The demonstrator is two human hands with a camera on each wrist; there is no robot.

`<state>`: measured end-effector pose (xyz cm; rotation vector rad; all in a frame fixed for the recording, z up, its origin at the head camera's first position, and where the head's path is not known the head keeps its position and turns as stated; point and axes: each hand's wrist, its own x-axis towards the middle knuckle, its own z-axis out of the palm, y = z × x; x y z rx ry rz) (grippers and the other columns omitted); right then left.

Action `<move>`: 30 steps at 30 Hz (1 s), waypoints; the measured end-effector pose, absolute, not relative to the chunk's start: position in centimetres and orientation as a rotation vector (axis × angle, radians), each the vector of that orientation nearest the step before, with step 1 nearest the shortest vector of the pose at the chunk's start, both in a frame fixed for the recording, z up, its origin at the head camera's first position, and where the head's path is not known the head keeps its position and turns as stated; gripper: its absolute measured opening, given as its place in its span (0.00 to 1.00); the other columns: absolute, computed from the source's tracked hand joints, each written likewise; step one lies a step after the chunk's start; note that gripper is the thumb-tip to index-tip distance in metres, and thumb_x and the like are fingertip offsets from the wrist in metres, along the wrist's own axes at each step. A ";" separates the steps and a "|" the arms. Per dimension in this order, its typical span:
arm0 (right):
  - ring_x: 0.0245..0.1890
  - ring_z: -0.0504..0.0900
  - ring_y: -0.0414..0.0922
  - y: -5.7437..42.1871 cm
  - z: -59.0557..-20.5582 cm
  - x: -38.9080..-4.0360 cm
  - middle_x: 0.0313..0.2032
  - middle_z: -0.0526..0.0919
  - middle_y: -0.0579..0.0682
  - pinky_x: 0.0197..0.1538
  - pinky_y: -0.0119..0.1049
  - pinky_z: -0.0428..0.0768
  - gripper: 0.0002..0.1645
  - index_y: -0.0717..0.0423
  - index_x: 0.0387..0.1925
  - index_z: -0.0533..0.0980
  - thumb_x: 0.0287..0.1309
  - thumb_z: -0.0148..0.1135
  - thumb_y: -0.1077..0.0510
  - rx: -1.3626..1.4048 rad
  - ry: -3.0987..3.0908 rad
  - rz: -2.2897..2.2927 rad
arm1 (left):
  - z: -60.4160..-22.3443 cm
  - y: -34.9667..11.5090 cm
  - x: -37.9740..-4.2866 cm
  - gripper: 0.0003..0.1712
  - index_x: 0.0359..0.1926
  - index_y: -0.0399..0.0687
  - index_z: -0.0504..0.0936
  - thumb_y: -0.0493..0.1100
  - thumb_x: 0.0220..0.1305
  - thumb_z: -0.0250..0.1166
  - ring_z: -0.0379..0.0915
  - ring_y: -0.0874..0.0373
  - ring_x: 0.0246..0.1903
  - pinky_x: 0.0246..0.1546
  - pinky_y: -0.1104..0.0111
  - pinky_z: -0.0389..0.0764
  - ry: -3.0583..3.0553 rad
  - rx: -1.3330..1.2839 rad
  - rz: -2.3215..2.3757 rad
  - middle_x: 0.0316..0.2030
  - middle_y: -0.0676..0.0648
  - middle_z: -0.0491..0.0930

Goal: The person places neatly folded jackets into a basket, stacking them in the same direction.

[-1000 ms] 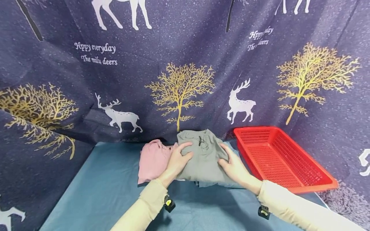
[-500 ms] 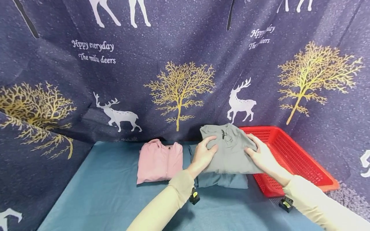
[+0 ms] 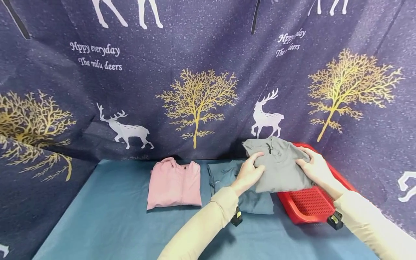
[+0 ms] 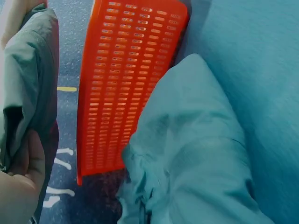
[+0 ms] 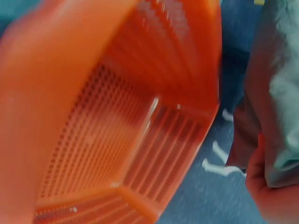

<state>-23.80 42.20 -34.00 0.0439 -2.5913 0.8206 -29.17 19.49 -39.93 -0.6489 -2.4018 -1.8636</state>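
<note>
Both hands grip a folded grey jacket (image 3: 281, 166) by its two sides and hold it up, collar toward the back. My left hand (image 3: 248, 173) has its thumb on top of the cloth and its fingers underneath. On the opposite side my right hand (image 3: 316, 169) pinches the jacket the same way, over the red basket (image 3: 308, 206). The jacket overlaps the basket's left part in the head view. In the right wrist view, the basket's slatted inside (image 5: 163, 144) shows beside the raised jacket (image 5: 285, 102).
A folded blue garment (image 3: 260, 202) lies on the table left of the basket, partly hidden by the left hand and jacket. Farther left is a folded pink jacket (image 3: 173, 186). The blue tablecloth (image 3: 117, 216) meets a deer-patterned curtain (image 3: 208, 43) behind.
The hands have carried the grey jacket rightward, from above the blue garment to over the red basket's left part. More of the blue garment shows now. The pink jacket stays put.
</note>
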 end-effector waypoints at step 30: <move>0.28 0.76 0.55 50.8 -32.8 -27.5 0.39 0.81 0.71 0.30 0.46 0.72 0.23 0.66 0.53 0.75 0.53 0.59 0.65 0.048 -2.766 0.499 | -40.2 29.5 -30.9 0.32 0.64 0.61 0.74 0.40 0.57 0.66 0.77 0.67 0.41 0.42 0.78 0.73 -2.704 -0.920 -1.167 0.41 0.56 0.83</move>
